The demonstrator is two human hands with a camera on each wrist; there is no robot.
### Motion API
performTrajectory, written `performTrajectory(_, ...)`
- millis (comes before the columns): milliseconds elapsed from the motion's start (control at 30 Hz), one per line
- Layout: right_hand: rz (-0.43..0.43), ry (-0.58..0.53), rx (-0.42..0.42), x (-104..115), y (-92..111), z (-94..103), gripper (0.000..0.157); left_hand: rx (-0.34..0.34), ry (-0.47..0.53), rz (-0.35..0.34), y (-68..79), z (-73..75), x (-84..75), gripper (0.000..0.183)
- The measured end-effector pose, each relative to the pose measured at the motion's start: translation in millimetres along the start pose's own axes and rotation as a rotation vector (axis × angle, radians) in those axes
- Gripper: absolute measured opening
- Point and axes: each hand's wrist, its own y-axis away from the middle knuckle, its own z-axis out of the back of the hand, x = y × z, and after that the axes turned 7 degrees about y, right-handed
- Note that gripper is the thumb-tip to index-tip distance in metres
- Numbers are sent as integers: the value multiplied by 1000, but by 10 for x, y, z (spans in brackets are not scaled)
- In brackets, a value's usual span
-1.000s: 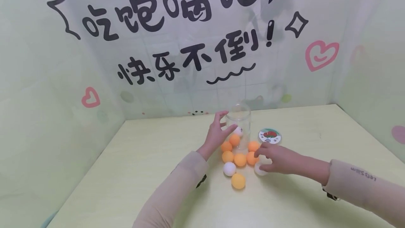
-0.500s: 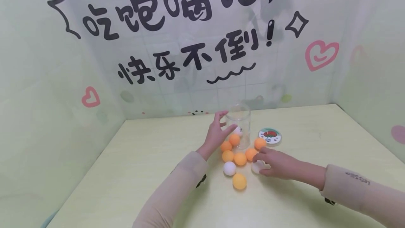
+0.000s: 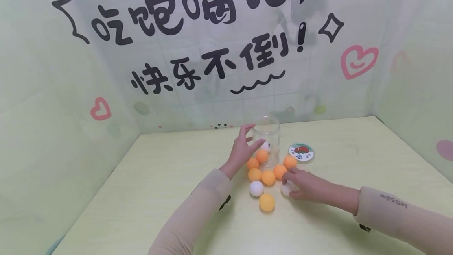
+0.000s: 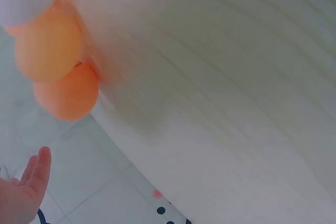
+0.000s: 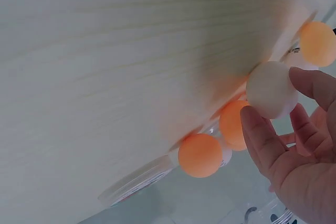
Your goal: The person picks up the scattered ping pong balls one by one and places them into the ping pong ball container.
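A clear, open-topped jar (image 3: 273, 139) stands upright toward the back of the table. My left hand (image 3: 241, 148) holds it from the left, thumb across the front and fingers at the far side. Through its wall shows a white ping-pong ball (image 3: 266, 146) with a printed mark. Right of the front balls, my right hand (image 3: 311, 186) pinches another white ping-pong ball (image 5: 270, 90) between thumb and fingertips, low over the table. Orange ping-pong balls (image 3: 268, 177) cluster around the jar's front. Nearest me are a loose white ball (image 3: 256, 188) and a yellow-orange one (image 3: 267, 202).
A round lid (image 3: 301, 152) with a red picture lies flat to the right of the jar. Behind the pale wooden table (image 3: 170, 176) hangs a printed curtain (image 3: 212, 101), and similar sheets close off both sides.
My right hand has shifted slightly left with the white ball in its fingers. The two orange balls beside it have moved a little away from me. My left hand stays at the jar.
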Motion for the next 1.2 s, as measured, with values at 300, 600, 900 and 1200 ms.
performTrajectory(300, -9, -3, 6, -6, 3, 9, 26, 6, 0, 22, -4, -5, 5, 60)
performTrajectory(600, 12, 23, -49, 12, -8, 169, 27, 2, -11, 15, 3, -5, 29, 60)
performTrajectory(900, -11, 107, -116, 9, -108, 463, 27, 6, -10, -2, 22, 10, 22, 59)
performTrajectory(1200, -88, 88, -141, -19, -279, 864, 26, 11, -14, 0, 13, 8, 23, 59)
